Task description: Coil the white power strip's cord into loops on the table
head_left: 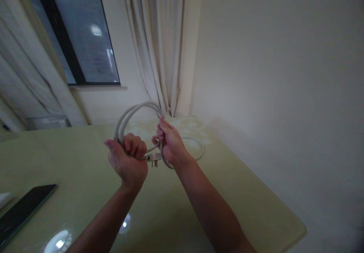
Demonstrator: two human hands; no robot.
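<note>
My left hand [129, 160] is closed in a fist round a coil of white power cable [133, 110], held up above the table. The cable's white plug [154, 158] sticks out between my two hands with its prongs pointing down. My right hand [170, 143] is closed on the cable just right of the plug, fingers wrapped over a strand. A further loop of the same cable [199, 146] lies on the table behind my right hand.
A glossy pale green table [236, 184] runs to the wall on the right. A dark phone or tablet [22, 209] lies at the table's left edge. Curtains [162, 48] and a dark window [82, 36] stand behind.
</note>
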